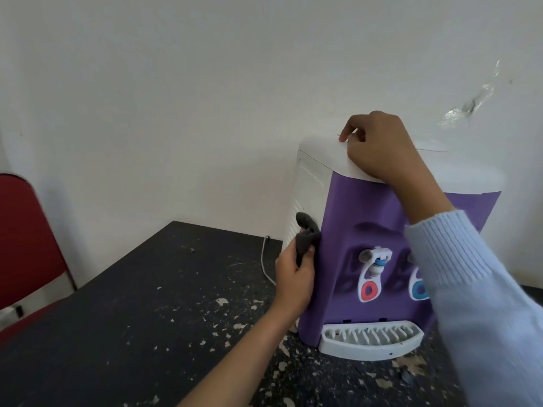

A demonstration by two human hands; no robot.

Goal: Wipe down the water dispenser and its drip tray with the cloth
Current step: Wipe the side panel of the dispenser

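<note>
A purple and white water dispenser (358, 207) stands on a dark table against the wall. My left hand (293, 274) grips a dark grey cloth (305, 236) and holds it against the dispenser's white left side, at the edge of the purple front. My right hand (379, 145) rests on the white top with its fingers curled over the top. The white slotted drip tray (370, 340) sits at the dispenser's foot, below two taps, one with a red ring (368, 290) and one with a blue ring (418, 290).
The dark table (132, 333) is speckled with pale flakes. A white cable (266, 259) runs along it behind my left hand. A red chair (26, 236) stands at the left. The white wall behind has a scuffed patch (467, 108).
</note>
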